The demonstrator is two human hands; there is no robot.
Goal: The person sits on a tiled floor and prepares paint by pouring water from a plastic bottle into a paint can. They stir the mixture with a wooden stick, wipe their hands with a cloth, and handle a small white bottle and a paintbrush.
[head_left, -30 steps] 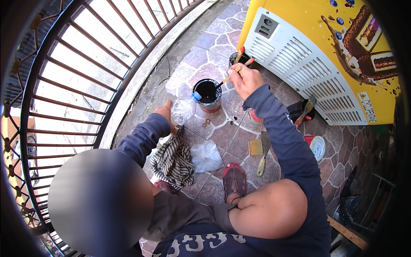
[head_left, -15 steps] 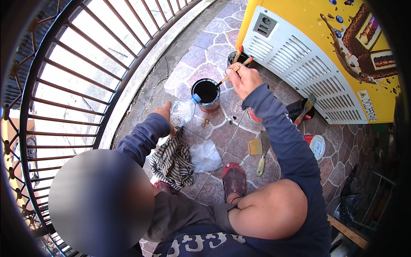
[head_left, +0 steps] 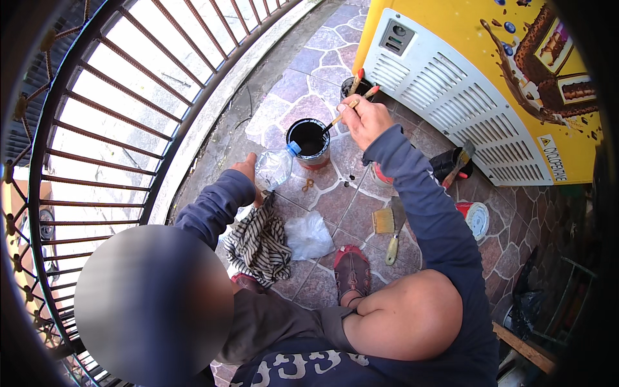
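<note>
My left hand [head_left: 247, 168] grips a clear plastic bottle [head_left: 273, 169], tilted with its blue-topped neck at the near left rim of a can of black paint [head_left: 307, 135]. My right hand [head_left: 365, 119], fingers pinched, holds a thin-handled paintbrush [head_left: 336, 120] angled down into that can. A striped cloth [head_left: 258, 248] lies below my left hand, beside a crumpled plastic bag [head_left: 309, 235]. Right of the bag are a wide yellow-bristled brush [head_left: 383, 220] and a scraper [head_left: 398, 216]. Behind my right hand, brushes stand in a dark container [head_left: 354, 89].
A yellow appliance [head_left: 477, 97] with a white vented panel borders the right. A dark container with tools [head_left: 447, 166] and a red-and-white bucket [head_left: 476, 220] sit near it. A curved metal railing [head_left: 103, 161] runs along the left. My feet rest on patterned tiles [head_left: 296, 97].
The plastic bottle in my left hand has shifted slightly and shows more clearly beside the can. My right hand stays at the brush, and the whole view has drifted very slightly.
</note>
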